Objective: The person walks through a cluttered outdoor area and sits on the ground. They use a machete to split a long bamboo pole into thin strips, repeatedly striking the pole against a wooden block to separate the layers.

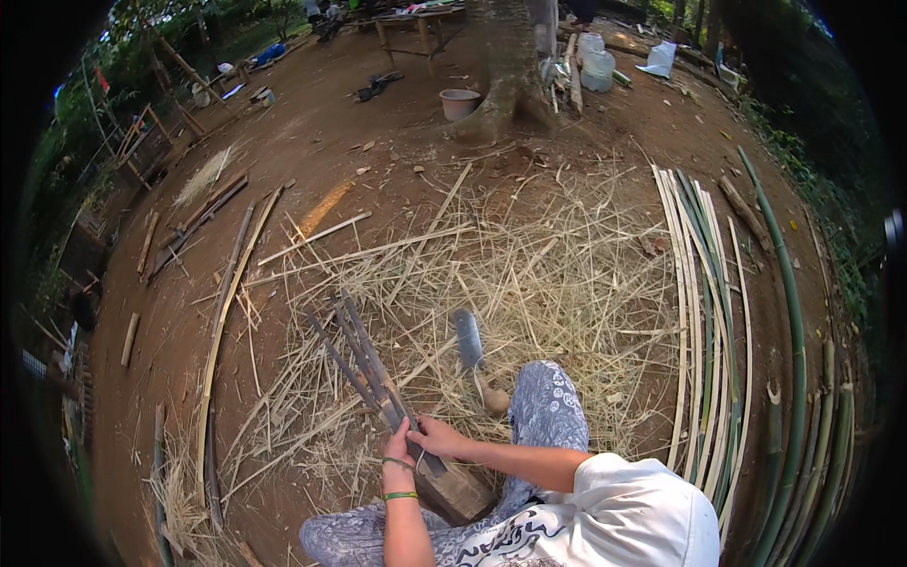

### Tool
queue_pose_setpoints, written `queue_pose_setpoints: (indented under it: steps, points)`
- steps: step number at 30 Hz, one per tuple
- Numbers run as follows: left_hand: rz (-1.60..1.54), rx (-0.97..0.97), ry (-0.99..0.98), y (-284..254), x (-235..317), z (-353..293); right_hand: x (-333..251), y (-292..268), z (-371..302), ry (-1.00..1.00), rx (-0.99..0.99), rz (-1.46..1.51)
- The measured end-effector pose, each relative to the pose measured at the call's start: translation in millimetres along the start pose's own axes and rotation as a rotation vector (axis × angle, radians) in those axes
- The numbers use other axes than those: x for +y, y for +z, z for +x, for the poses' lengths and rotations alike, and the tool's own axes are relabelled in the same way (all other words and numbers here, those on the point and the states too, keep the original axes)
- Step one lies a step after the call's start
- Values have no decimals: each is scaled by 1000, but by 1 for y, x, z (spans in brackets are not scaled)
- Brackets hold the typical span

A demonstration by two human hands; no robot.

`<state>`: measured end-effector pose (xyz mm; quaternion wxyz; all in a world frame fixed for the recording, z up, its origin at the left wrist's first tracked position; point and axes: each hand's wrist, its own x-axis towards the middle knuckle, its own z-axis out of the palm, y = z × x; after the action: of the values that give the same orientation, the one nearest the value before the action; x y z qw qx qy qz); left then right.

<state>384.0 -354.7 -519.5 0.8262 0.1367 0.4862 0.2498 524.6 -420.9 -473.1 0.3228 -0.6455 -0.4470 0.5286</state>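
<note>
A dark length of bamboo [367, 357], split into several prongs at its far end, slants across in front of my lap. My left hand [398, 448] is closed round its near part, with bands on the wrist. Right beside it, my right hand [440, 438] grips the same piece, thumb close to the left one. Beneath the hands, the near end of the bamboo lies over a wooden block [457, 495] between my legs. A broad-bladed knife [469, 338] with a wooden handle rests on the shavings by my right knee, touched by neither hand.
Pale bamboo shavings [557, 274] cover the ground ahead. Long split strips [694, 312] and green poles [792, 312] lie along the right. More strips [231, 302] lie at left. Farther off stand a tree trunk [501, 71], a pot [459, 104] and a table [406, 21].
</note>
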Motion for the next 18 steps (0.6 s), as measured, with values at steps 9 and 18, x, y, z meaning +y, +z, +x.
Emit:
queue_pose_setpoints:
  steps: [9,18]
  points:
    - [-208,-28,156,8,-13,-23,6,-7,5,65,45,231]
    - [-91,29,230,10,-17,-23,-8,-13,-14,-126,152,103]
